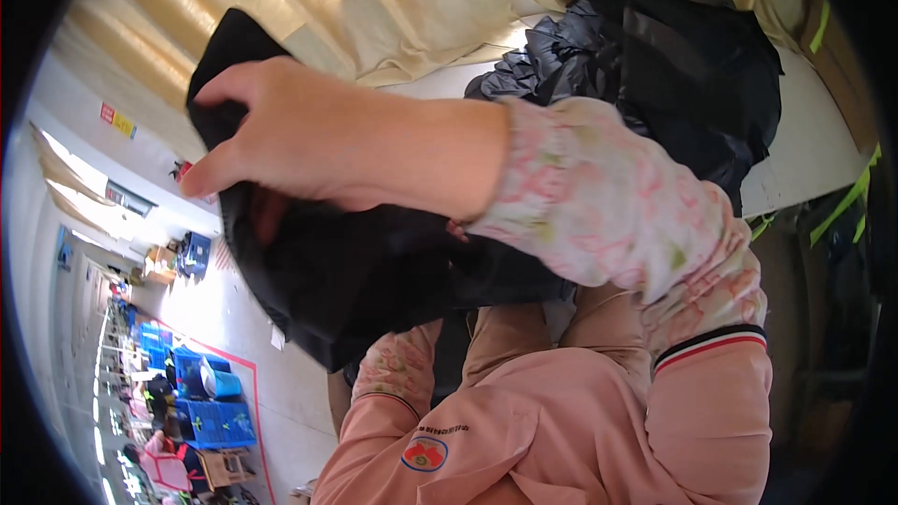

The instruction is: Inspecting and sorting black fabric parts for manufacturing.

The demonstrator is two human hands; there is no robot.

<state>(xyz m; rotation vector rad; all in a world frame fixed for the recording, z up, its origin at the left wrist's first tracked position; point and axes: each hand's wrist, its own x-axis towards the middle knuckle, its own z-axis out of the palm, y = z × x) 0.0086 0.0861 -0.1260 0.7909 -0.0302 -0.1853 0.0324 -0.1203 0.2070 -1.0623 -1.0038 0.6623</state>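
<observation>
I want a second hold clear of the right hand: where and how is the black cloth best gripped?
Probably pinch the black cloth by its lower corner, coming from the near side: that corner hangs below the right hand, which grips the upper part, and sticks out uncovered. The left sleeve lies close by.

Below the pale gold curtain (412,9), a white desk (816,154) carries a crumpled heap of black fabric (697,70).
</observation>
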